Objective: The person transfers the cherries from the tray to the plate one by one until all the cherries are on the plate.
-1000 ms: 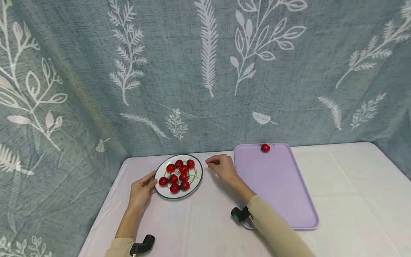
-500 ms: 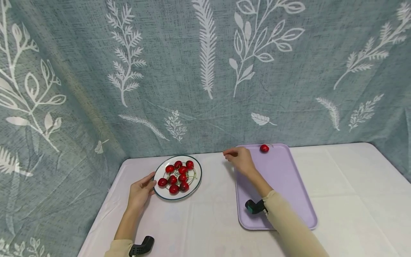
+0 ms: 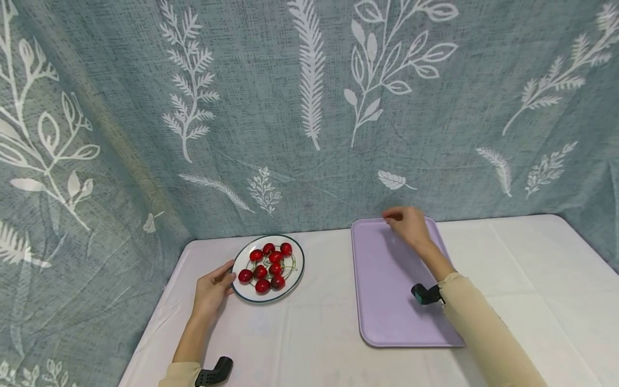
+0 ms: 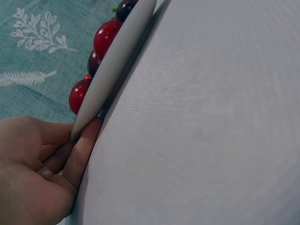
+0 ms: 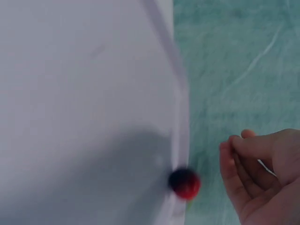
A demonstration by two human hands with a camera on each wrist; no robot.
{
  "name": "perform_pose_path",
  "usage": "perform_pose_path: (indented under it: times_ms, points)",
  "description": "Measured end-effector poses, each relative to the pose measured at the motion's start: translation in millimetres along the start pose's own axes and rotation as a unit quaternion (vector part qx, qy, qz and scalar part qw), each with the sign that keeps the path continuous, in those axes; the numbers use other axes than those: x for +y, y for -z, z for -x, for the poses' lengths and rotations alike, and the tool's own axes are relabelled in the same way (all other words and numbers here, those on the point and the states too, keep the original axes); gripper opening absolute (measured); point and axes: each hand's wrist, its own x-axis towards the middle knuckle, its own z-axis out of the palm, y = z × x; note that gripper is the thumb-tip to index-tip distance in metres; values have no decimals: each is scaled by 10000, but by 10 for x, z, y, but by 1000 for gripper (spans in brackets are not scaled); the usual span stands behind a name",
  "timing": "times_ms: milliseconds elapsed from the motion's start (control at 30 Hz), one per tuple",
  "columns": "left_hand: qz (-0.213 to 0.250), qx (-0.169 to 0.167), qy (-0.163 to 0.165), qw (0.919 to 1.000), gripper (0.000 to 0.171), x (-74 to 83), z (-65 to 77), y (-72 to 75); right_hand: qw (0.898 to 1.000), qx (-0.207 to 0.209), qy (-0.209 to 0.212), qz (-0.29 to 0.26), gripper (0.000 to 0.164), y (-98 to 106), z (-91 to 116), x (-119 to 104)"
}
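Note:
On the left, a white plate (image 3: 242, 293) with a dark rim bears several red cherries (image 3: 263, 286) with green stems. My left hand (image 3: 210, 290) pinches the plate's left edge, with a finger under the rim in the left wrist view. Over the far part of a lilac tray (image 3: 387, 301) is my right hand (image 3: 410, 226), its fingers loosely curled and holding nothing. A single cherry (image 5: 184, 183) lies at the tray's far rim in the right wrist view, a short way from the right fingertips. In the head view the hand hides this cherry.
A white cloth (image 3: 309, 322) covers the table. Behind it hangs a blue-green curtain (image 3: 271, 134) with white leaf prints, close to the far edges of plate and tray. Black wrist cameras (image 3: 426, 294) stick out from both sleeves.
My right hand has moved right, from beside the plate to over the tray's far end, and now covers the lone cherry in the head view. The left hand stays at the plate.

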Motion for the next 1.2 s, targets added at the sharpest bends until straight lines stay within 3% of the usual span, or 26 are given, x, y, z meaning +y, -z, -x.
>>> perform_pose_path:
  times_ms: [200,600,967,1200]
  points:
    - [-22,22,-1,10000,44,5,13,-2,9979,-65,61,645,22,151,-34,198]
    - [68,-10,-9,10000,44,4,13,-33,9974,363,-15,621,23,251,-142,538]
    - [-63,59,35,10000,44,45,4,-29,9936,199,216,1087,20,190,-221,594]
    - [-92,129,71,9998,44,45,14,-26,9927,170,26,1190,21,132,-287,632]
